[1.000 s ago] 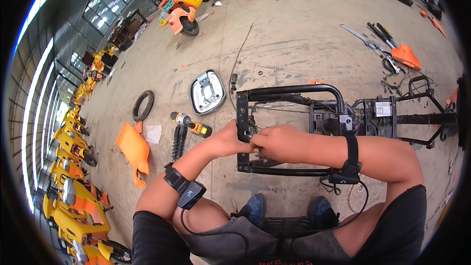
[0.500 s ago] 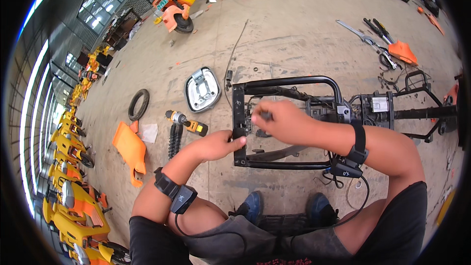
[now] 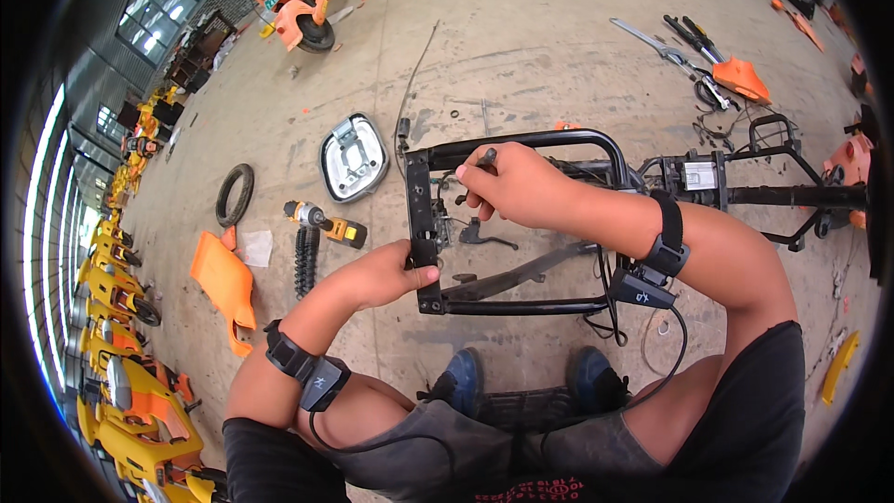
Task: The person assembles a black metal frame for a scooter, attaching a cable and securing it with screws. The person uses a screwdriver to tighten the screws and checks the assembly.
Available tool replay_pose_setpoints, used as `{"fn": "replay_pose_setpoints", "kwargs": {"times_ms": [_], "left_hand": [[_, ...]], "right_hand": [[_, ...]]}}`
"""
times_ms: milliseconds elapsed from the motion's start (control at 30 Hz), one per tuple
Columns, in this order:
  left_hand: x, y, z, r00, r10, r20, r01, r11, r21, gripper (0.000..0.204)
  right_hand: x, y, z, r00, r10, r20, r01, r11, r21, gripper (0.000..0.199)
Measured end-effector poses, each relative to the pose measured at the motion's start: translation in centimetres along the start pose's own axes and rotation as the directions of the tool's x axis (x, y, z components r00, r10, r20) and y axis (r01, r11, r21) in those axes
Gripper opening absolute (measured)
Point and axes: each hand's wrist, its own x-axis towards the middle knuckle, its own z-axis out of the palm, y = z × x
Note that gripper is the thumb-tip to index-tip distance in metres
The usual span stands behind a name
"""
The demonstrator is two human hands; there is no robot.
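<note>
A black metal scooter frame (image 3: 521, 307) lies lengthwise across the floor before me. My left hand (image 3: 386, 278) is closed round the crossbar (image 3: 422, 194) at the frame's left end, its thumb pressed on the inner side. Just right of that bar, over the frame's opening, my right hand (image 3: 517, 184) is raised with bent fingers. They pinch a small dark tool (image 3: 486, 157), whose kind is mostly hidden by the fingers. Below the right hand, a black lever (image 3: 489, 240) shows inside the frame, beside some thin wiring.
Left of the frame lie a tail box lid (image 3: 354, 158), a yellow cordless drill (image 3: 326, 224), a black coil spring (image 3: 305, 261), a tyre (image 3: 235, 196) and an orange panel (image 3: 223, 279). Cutters (image 3: 694, 37) lie at the far right. Yellow scooters (image 3: 140, 401) line the left side.
My right hand has lifted away from the crossbar, moving farther from me and rightward along the frame, uncovering the lever. The left hand keeps its hold. The whole view has shifted slightly.
</note>
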Motion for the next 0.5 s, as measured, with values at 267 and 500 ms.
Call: {"fn": "replay_pose_setpoints", "kwargs": {"times_ms": [267,500], "left_hand": [[-0.6,-0.8,1.3,0.995,0.031,0.094,-0.013,0.981,-0.194,0.048],[-0.6,-2.4,2.6,0.994,0.076,0.084,-0.056,0.974,-0.219,0.049]], "right_hand": [[-1.2,-0.1,-1.8,0.987,0.013,0.160,0.042,0.941,-0.337,0.030],[-2.1,0.1,-1.8,0.956,-0.037,0.290,0.180,0.856,-0.485,0.032]]}}
